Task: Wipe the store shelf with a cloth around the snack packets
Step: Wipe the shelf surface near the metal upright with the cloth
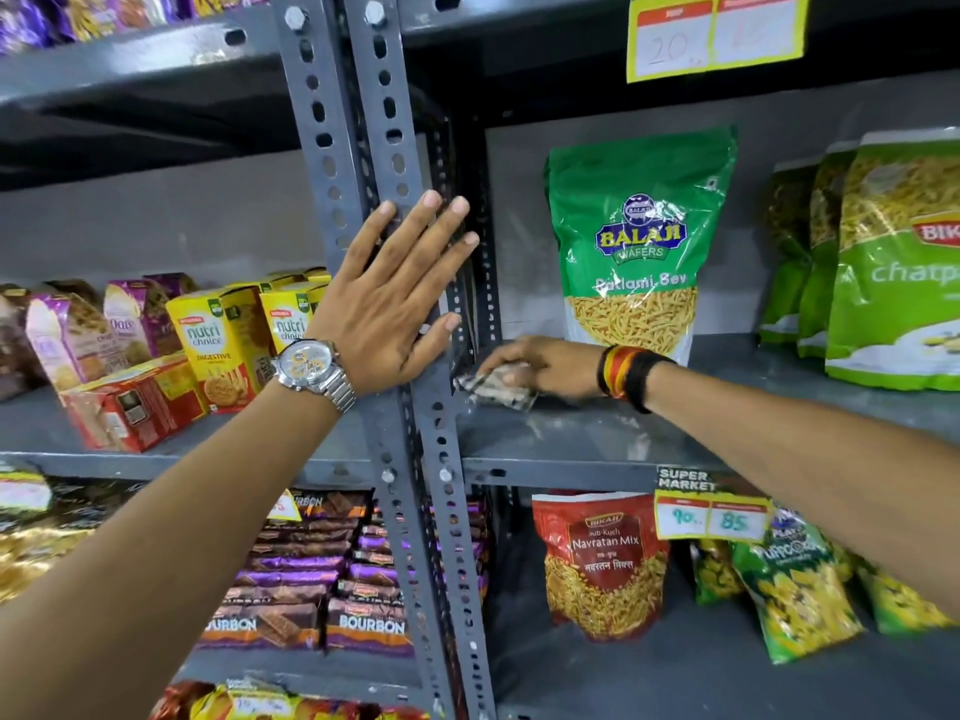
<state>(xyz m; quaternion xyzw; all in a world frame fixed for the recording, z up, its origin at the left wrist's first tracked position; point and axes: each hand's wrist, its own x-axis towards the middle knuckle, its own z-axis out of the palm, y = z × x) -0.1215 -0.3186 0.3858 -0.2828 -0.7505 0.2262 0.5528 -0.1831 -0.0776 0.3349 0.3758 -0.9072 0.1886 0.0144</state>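
My right hand (545,368) presses a small patterned cloth (493,389) onto the grey shelf (597,439) at its left end, close to the upright post. Just behind that hand stands a green Balaji Ratlami Sev packet (636,241), upright against the back wall. My left hand (395,298), with a metal watch on the wrist, lies flat and open against the perforated grey upright (387,148), fingers spread. More green snack packets (883,262) stand at the shelf's right end.
Biscuit boxes (218,335) and purple packets fill the left bay's shelf. Below are Bourbon biscuit packs (311,589), a red Navratan Mix packet (602,558) and green puffcorn bags (789,589). Yellow price tags (711,517) hang on the shelf edges.
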